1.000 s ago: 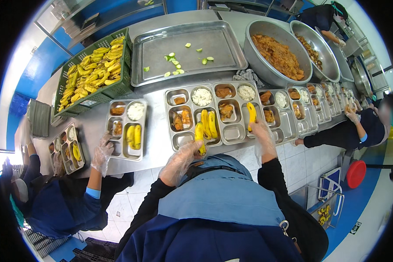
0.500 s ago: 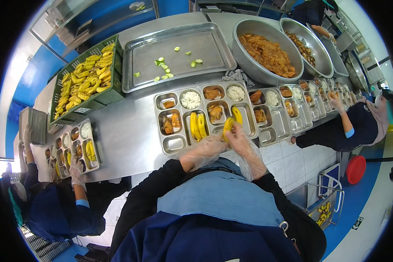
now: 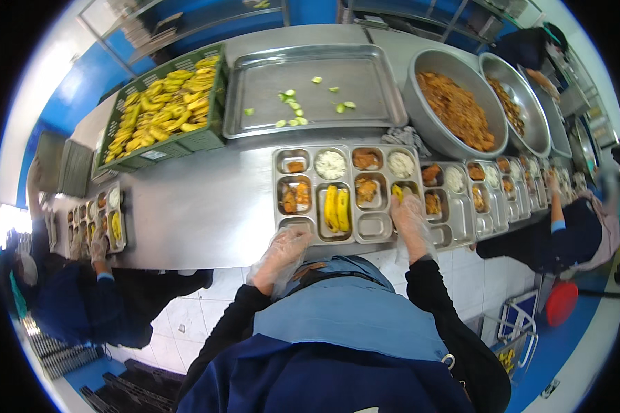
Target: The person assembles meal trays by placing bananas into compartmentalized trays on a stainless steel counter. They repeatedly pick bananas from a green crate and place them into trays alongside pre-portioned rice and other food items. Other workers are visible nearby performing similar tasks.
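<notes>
Worktable (image 3: pixel 207 220) of smooth stainless steel beneath a five-compartment meal tray (image 3: pixel 315 206) set close to the front edge: likely slide or tip toward the body if pressed at the near rim. Deep metal tub (image 3: pixel 437 138) of orange-brown saucy food behind and to the right of the meal tray, well apart from both hands, so probably little chance of a knock. Matching tray (image 3: pixel 374 226) against the meal tray's right side, touching or nearly so: one shove perhaps passed along to both, with rice or sauced pieces jolted over the low dividers. Right hand (image 3: pixel 408 213) in loose clear plastic, over the long compartment to the right of the meal tray, fingers closed over a banana (image 3: pixel 397 191): possible crooked landing across a divider if released early, possible dragging of glove film through food. Left hand (image 3: pixel 289 242), gloved alike, at the meal tray's near-left corner, fingers curled, nothing visible in the grasp; holding the rim or merely resting there, impossible to say.

Banana pair (image 3: pixel 336 208) in the meal tray's long right-hand compartment: side by side, lengthwise, bright yellow, unpeeled, gently curved, darker toward the ends. Banana beneath the right fingers, just right of the meal tray: yellow too, only a short stretch showing, remainder hidden by the glove.
</notes>
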`<action>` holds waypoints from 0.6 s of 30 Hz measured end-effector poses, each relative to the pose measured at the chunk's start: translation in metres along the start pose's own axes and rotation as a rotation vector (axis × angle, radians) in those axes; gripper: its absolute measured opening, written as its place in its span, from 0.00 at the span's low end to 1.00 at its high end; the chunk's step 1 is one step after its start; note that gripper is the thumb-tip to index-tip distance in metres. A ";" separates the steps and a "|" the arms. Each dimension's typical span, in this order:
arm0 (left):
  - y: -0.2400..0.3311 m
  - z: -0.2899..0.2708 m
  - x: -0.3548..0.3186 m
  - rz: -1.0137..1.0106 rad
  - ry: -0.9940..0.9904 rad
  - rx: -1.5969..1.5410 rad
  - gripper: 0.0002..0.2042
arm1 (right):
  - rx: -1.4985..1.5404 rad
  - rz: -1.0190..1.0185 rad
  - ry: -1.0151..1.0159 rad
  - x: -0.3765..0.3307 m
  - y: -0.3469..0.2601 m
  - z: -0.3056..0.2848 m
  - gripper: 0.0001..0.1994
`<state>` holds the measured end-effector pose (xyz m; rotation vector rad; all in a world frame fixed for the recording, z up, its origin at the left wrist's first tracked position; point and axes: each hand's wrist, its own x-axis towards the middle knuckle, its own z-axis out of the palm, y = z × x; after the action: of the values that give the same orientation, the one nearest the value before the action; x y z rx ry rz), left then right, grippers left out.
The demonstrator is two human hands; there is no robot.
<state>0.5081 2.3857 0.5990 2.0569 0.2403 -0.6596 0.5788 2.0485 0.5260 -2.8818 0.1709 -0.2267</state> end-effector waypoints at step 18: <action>-0.194 -0.081 -0.027 -0.136 0.973 -0.693 0.27 | 0.108 -0.549 -0.262 -0.002 -0.216 0.052 0.08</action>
<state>0.4339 2.5619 0.5071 1.5234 1.0103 0.3816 0.6066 2.2685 0.5302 -2.7499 -0.6615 0.0489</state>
